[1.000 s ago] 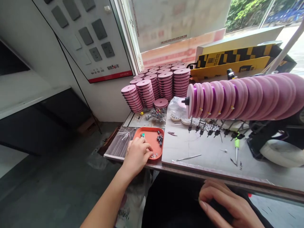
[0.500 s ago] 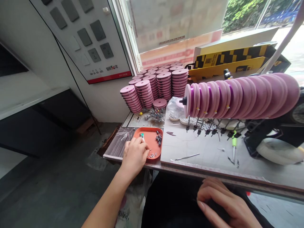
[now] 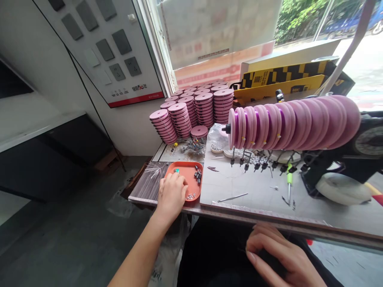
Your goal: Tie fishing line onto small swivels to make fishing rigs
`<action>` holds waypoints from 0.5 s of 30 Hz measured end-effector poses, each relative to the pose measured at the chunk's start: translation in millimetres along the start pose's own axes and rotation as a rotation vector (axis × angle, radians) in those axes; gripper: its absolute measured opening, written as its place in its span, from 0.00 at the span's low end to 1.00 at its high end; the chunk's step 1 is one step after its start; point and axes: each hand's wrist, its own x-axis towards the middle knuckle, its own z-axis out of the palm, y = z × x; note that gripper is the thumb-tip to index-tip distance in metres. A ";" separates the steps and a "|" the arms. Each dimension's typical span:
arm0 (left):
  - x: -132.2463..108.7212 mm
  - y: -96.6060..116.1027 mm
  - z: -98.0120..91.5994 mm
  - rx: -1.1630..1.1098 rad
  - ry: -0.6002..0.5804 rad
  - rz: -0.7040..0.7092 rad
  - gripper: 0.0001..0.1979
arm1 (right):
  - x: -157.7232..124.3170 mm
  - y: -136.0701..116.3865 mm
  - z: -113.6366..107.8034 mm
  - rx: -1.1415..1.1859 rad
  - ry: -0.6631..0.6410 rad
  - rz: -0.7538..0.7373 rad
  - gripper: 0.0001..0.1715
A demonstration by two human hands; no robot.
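Observation:
My left hand (image 3: 171,195) reaches into an orange tray (image 3: 191,171) at the table's front left, fingers curled down onto its floor beside a small heap of tiny metal parts (image 3: 190,195); what the fingertips pinch is hidden. A green part (image 3: 177,170) and several black parts (image 3: 197,174) also lie in the tray. My right hand (image 3: 279,257) rests in my lap below the table edge, fingers bent around something dark that I cannot make out. A long row of pink discs (image 3: 293,121) hangs on a horizontal rod at the right.
Stacks of pink discs (image 3: 194,111) stand at the back by the window. Loose wire parts (image 3: 191,146), a thin metal rod (image 3: 232,197), a green-handled tool (image 3: 289,184) and small black clips (image 3: 260,165) lie on the grey tabletop (image 3: 254,195). Yellow-black boxes (image 3: 287,77) line the sill.
The view has drifted slightly, so everything sits a little further left. My left hand has stayed in the tray, shifting its fingers only a little. My right hand has barely moved.

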 end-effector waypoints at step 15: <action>-91.2 70.4 40.6 -1.531 -0.157 -0.462 0.14 | 1.1 -14.7 0.5 -0.095 0.245 -0.047 0.08</action>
